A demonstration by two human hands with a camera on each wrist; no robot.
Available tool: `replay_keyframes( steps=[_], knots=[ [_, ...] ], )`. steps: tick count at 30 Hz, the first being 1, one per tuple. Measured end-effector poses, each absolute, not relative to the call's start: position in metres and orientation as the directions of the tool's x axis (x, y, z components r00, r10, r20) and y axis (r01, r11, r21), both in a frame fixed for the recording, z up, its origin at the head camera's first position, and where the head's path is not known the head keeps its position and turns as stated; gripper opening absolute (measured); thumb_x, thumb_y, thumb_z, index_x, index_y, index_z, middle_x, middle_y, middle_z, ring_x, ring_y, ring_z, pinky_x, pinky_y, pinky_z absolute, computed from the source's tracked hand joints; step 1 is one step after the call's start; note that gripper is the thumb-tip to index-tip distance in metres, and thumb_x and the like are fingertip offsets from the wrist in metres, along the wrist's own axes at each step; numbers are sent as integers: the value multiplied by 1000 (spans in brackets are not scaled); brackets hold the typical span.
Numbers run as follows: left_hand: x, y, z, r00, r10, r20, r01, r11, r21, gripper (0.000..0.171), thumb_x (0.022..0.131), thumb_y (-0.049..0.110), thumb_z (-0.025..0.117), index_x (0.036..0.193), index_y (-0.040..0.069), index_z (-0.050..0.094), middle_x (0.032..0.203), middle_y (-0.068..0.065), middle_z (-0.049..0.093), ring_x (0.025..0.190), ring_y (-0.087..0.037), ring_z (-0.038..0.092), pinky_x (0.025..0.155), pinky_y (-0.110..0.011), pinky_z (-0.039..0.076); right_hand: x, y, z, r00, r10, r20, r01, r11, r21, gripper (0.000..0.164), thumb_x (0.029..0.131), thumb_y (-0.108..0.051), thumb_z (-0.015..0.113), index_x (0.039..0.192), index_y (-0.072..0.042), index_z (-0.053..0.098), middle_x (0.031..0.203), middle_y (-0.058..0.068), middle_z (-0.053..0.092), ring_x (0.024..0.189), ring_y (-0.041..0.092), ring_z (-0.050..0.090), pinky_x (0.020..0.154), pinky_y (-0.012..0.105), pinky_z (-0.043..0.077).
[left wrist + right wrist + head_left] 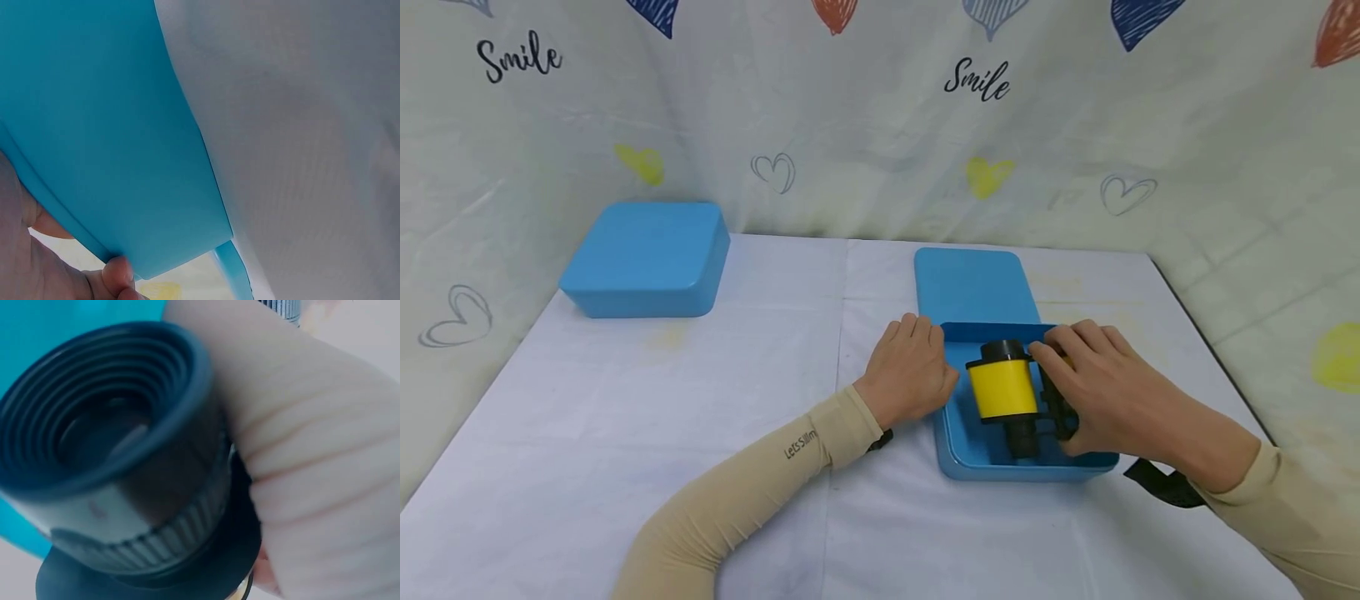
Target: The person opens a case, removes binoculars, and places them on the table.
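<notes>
Yellow and black binoculars (1002, 389) are in an uncovered blue box (1030, 472), with part of their right side hidden behind my right hand (1108, 392), which grips it. Close up in the right wrist view, a black ribbed eyepiece of the binoculars (156, 519) fills much of the picture beside the right hand (312, 456). My left hand (910, 371) holds the box's left wall. In the left wrist view, fingers of that hand (37, 262) curl at the rim of the blue box (112, 144).
Just behind the box lies a flat blue lid (973, 285). Another blue box (647, 250) stands at the far left of the white-covered table (752, 333). A printed curtain (880, 125) hangs along the table's back edge.
</notes>
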State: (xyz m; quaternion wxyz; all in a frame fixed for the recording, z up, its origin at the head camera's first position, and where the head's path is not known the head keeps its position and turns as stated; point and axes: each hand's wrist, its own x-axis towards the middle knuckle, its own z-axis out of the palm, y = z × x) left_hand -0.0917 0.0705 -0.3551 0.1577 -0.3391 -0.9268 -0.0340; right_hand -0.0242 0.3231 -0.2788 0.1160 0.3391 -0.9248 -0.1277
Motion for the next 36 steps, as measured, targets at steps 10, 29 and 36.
replay_keyframes(
  steps=[10,29,36],
  knots=[
    [-91,72,-355,-725,619,303,642,766,-28,25,100,28,49,84,10,53,77,-5,43,76,-20,41,67,-28,26,-24,334,-270,-721,-667,185,-602,737,307,117,33,-50,103,127,-3,52,118,19,58,104,37,50,84,51,46],
    [-91,72,-353,-735,626,259,643,765,-24,26,101,28,46,86,9,53,81,-5,48,79,-20,42,68,-29,31,-22,362,-256,-715,-659,236,-590,748,304,118,32,-48,103,128,-2,53,118,21,59,106,41,51,88,56,48],
    [-90,73,-354,-707,627,328,651,757,-45,25,100,27,49,83,10,53,80,-5,49,76,-20,42,66,-29,27,-24,374,-254,-699,-664,267,-595,746,298,120,30,-51,102,127,0,54,117,22,59,104,41,51,86,57,47]
  ],
)
